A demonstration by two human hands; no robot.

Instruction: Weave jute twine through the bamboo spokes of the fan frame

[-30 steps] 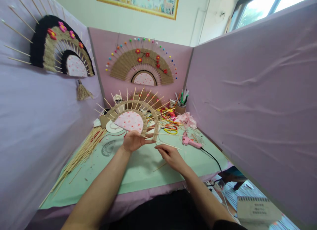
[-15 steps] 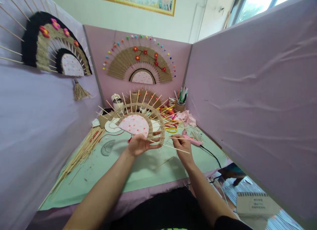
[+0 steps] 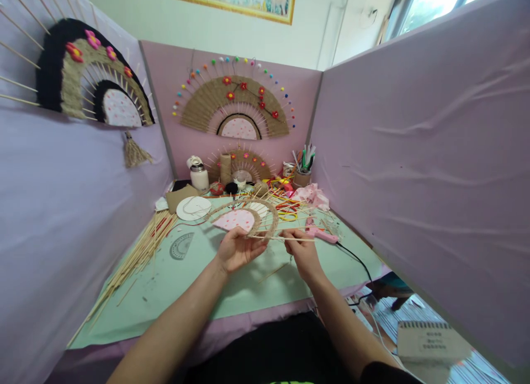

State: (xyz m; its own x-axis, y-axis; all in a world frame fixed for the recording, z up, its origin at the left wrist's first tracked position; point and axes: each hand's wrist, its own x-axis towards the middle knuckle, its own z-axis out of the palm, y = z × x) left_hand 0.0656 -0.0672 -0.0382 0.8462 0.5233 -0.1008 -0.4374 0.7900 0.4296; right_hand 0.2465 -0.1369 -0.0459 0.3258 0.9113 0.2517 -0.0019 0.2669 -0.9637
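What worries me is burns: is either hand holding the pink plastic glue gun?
No, the pink plastic glue gun lies on the pale green table covering, just beyond the right hand.

Half-round fan [image 3: 235,220]: tan weave, pale pink centre [image 3: 242,217], coral dots.
Tablecloth [image 3: 190,301], mint green; glue gun [image 3: 325,235], pink; rear wall fan [image 3: 199,106], tan with red blossoms [image 3: 231,95], multicoloured beads [image 3: 213,61]; left wall fan [image 3: 52,80], black and tan.

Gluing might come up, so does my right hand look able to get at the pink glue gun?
Probably yes: the glue gun lies close by the right hand, mostly uncovered, though that hand is busy at the edge of the fan.
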